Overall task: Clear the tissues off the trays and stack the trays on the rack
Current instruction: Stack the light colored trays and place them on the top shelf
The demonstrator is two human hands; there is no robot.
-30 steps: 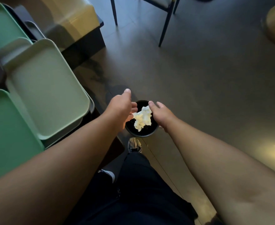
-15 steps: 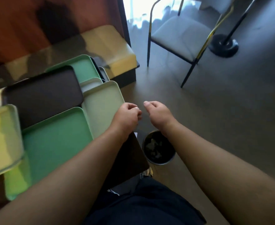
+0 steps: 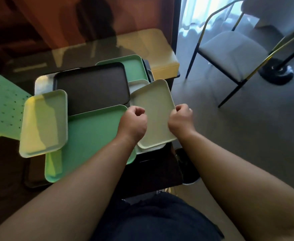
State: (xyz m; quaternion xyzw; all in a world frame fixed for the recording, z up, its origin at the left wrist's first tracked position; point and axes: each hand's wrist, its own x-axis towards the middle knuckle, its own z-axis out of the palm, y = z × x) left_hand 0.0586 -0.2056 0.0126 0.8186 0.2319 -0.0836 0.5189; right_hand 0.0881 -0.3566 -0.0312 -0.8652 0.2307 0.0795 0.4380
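Observation:
A pale cream tray (image 3: 153, 108) lies at the right end of a cluster of trays on a dark low table (image 3: 153, 171). My left hand (image 3: 134, 122) curls over its left edge and my right hand (image 3: 181, 119) curls over its right edge, so both appear to grip it. Beside it are a large green tray (image 3: 94, 134), a black tray (image 3: 90, 87), a pale yellow tray (image 3: 43, 122) and a mint tray (image 3: 134, 66) at the back. No tissue is in view. A green perforated panel (image 3: 2, 106) stands at the far left.
More trays lie under the cream one. A yellow padded bench (image 3: 156, 49) stands behind the table. A grey chair (image 3: 229, 47) and a black stand base (image 3: 276, 73) are on the floor to the right. My shoe (image 3: 187, 164) shows by the table's corner.
The tissue dropped from my hands into the black bin. My view rose from the bin to the table, and both hands moved up onto the cream tray's edges.

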